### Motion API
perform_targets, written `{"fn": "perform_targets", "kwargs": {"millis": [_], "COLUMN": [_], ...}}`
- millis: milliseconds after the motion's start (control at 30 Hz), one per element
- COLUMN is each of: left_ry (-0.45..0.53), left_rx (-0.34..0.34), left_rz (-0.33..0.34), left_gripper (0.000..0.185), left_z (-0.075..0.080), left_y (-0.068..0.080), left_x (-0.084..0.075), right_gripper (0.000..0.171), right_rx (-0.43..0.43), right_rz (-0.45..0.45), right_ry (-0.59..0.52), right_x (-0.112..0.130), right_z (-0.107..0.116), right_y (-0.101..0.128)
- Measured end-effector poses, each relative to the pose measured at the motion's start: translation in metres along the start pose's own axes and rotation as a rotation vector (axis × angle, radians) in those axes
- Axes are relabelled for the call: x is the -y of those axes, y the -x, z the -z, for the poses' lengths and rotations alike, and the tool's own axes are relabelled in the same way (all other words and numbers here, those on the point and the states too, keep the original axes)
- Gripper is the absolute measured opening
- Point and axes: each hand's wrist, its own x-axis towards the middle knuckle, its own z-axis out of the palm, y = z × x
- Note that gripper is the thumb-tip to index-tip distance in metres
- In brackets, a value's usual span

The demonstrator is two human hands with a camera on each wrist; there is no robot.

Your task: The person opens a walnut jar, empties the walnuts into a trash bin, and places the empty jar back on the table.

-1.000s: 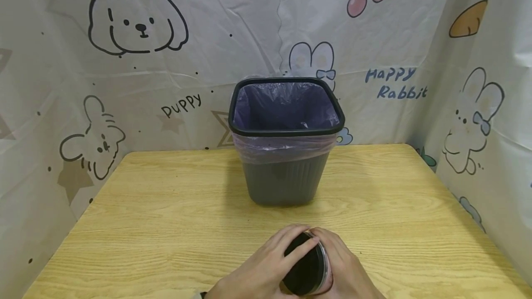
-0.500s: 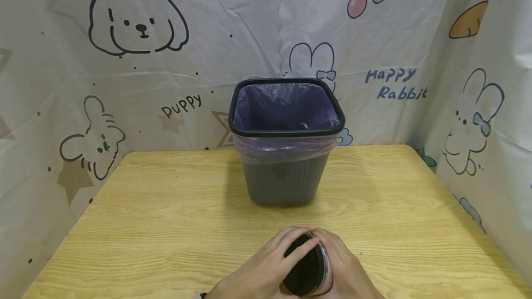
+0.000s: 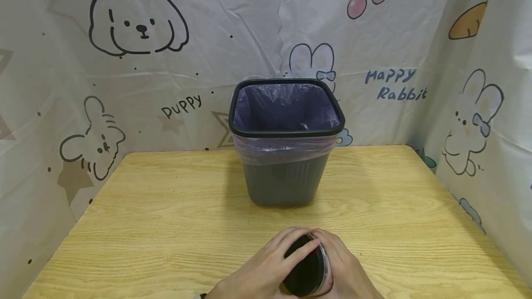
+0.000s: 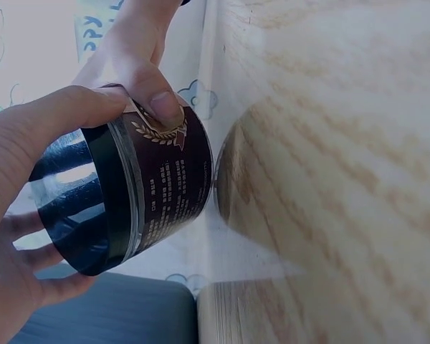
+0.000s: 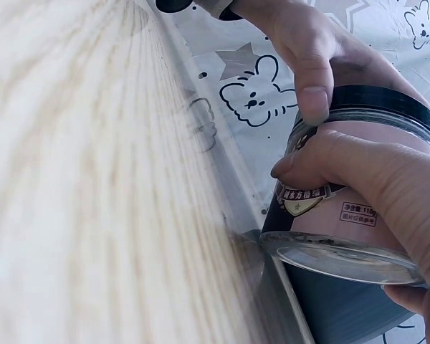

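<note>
Both hands clasp a jar (image 3: 306, 269) above the worktop (image 3: 166, 225): left hand (image 3: 266, 266) fingers (image 4: 158, 104) curl round its black lid (image 4: 75, 208), right hand (image 3: 347, 271) gripping the body. Steady counter-twisting seems best.

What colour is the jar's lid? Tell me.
Black, on the jar, gripped by the left hand; clearest in the left wrist view.

The bin (image 3: 286, 151) stands at 12 o'clock on the table (image 3: 166, 225), blocking a straight reach ahead. Bare tabletop lies open at 9 and 3 o'clock; the printed curtain (image 3: 232, 26) walls three sides.
</note>
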Motion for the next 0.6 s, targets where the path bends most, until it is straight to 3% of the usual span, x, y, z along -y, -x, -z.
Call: {"fn": "perform_targets", "kwargs": {"millis": [400,600], "left_ry": [-0.051,0.006], "left_rx": [-0.005,0.028], "left_rz": [-0.016,0.02], "left_gripper": [0.102,0.103], "left_z": [0.0007,0.0008], "left_y": [-0.0012,-0.0005], "left_x": [-0.0006,-0.0014], "right_gripper": [0.113,0.112], "right_rx": [-0.001,-0.001], "right_rz": [0.005,0.002], "right_ry": [0.017,0.007], "right_x": [-0.0011,-0.0006], "right_z": [-0.0007,0.0], "right_y": [0.0006,0.0006]}}
